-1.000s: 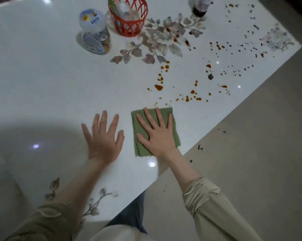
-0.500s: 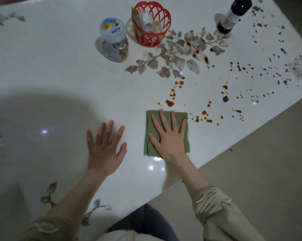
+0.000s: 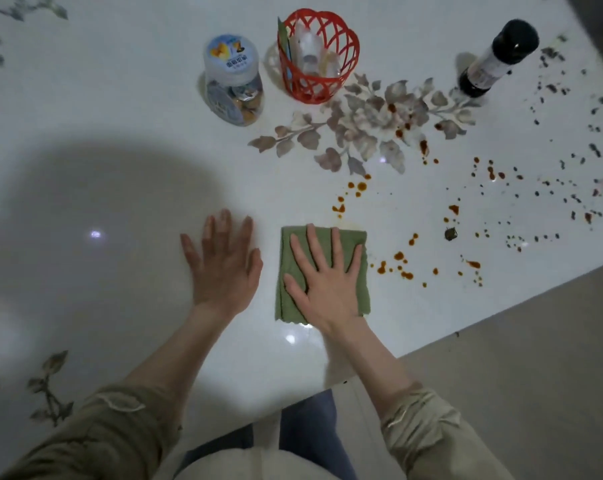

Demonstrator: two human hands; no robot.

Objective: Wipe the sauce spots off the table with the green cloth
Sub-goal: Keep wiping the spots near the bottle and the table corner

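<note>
White table [image 3: 85,133]: green cloth [image 3: 286,271] long axis away; right hand [image 3: 324,285] flat atop.

- The cloth [image 3: 322,273] lay flat on the table [image 3: 120,140], near its front edge.
- The right hand [image 3: 322,284] rested spread on the cloth; the left hand [image 3: 224,265] lay flat on the table just left of it.
- Sauce spots [image 3: 397,261] lay right of and behind the cloth.
- Behind stood a jar [image 3: 232,79], a basket [image 3: 317,55] to its right, and a bottle [image 3: 494,60] farther right.
</note>
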